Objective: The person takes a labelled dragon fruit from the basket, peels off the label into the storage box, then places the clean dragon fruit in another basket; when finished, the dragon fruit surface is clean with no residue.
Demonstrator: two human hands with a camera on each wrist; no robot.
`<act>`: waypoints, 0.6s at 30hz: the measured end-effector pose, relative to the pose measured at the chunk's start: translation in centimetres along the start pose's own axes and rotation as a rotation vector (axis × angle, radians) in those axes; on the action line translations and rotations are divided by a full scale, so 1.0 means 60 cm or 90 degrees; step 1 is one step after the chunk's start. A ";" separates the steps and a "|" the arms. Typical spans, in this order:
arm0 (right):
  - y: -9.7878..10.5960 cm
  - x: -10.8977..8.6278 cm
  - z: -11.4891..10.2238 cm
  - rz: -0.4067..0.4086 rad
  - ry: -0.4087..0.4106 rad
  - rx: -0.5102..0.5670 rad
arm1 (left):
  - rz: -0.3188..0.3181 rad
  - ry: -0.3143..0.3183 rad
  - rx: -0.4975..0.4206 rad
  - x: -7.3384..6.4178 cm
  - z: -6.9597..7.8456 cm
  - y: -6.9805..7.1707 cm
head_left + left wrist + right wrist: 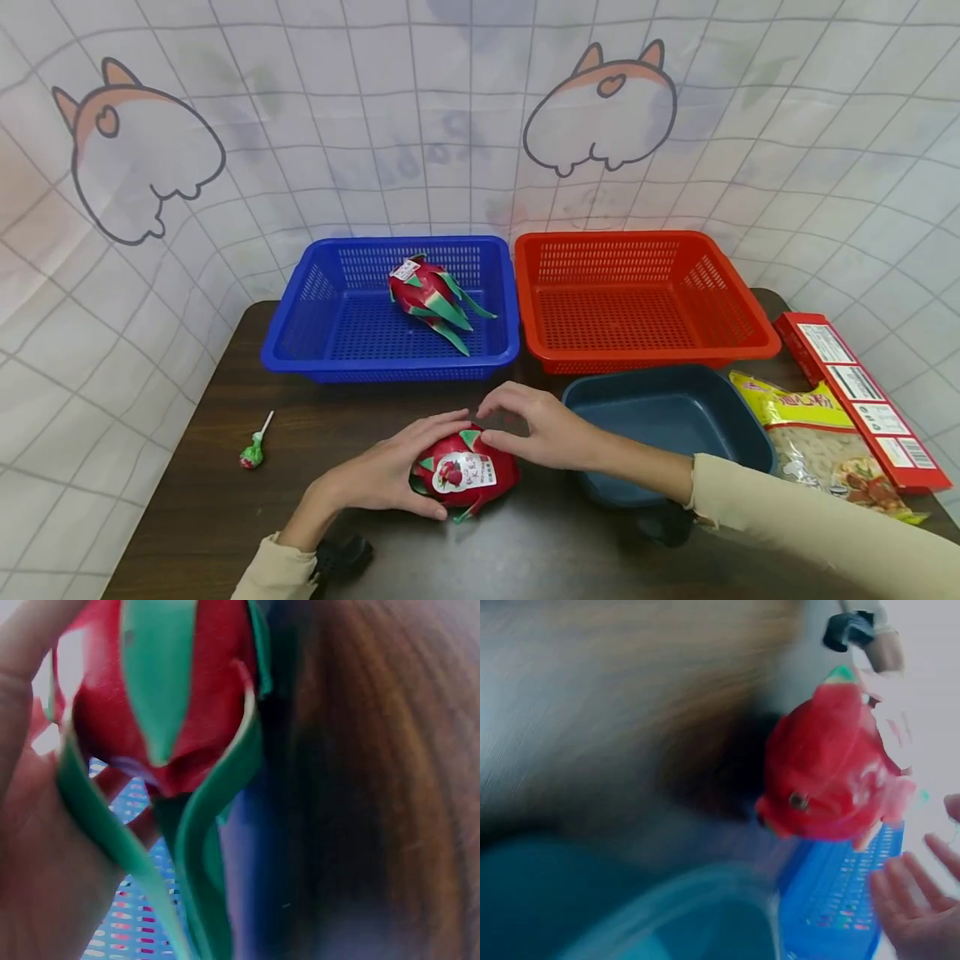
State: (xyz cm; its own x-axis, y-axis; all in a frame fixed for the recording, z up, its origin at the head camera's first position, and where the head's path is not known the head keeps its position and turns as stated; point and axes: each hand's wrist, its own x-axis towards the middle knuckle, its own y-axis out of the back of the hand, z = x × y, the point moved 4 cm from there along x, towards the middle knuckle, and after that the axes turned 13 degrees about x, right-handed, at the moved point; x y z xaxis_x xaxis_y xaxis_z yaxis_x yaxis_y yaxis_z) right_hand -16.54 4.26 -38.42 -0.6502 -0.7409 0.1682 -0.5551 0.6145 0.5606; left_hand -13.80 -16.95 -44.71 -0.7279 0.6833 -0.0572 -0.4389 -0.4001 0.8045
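A red dragon fruit [504, 477] with green scales and a white label is in front of me in the head view. My left hand [378, 473] curls round its left side, thumb low and fingers over the top. In the left wrist view, long green leaf tips hang from the fruit [214, 682] beside the palm [45, 862]. My right hand [551, 429] is at the fruit's upper right, fingers loosely bent. The right wrist view shows that hand [922, 915] with spread fingers, apart from the fruit [821, 769].
A second dragon fruit [420, 287] lies in the blue basket [390, 373] at the back. Beside it stands a red basket [645, 360]. A dark blue tub [660, 425], a yellow-topped food bag [810, 442] and a red box [862, 400] are at right. A green lollipop [253, 452] lies at left.
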 end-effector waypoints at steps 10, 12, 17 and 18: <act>-0.016 -0.015 -0.032 -0.021 0.232 -0.193 | 0.086 -0.023 0.053 0.010 -0.012 -0.009; -0.022 -0.011 -0.032 -0.026 0.236 -0.212 | 0.094 -0.019 0.054 0.012 -0.015 -0.010; -0.035 -0.001 -0.033 -0.042 0.227 -0.256 | 0.101 -0.011 0.032 0.015 -0.022 -0.013; -0.037 0.001 -0.034 -0.042 0.225 -0.264 | 0.101 -0.010 0.026 0.015 -0.023 -0.013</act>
State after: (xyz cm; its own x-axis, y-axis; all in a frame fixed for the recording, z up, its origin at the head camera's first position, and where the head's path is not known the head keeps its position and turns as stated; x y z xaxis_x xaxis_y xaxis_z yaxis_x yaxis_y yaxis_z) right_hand -14.27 2.33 -37.98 -0.3682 -0.8638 0.3440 -0.2913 0.4585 0.8396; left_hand -14.84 -16.84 -46.17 -0.7780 0.6229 0.0822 -0.2963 -0.4791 0.8262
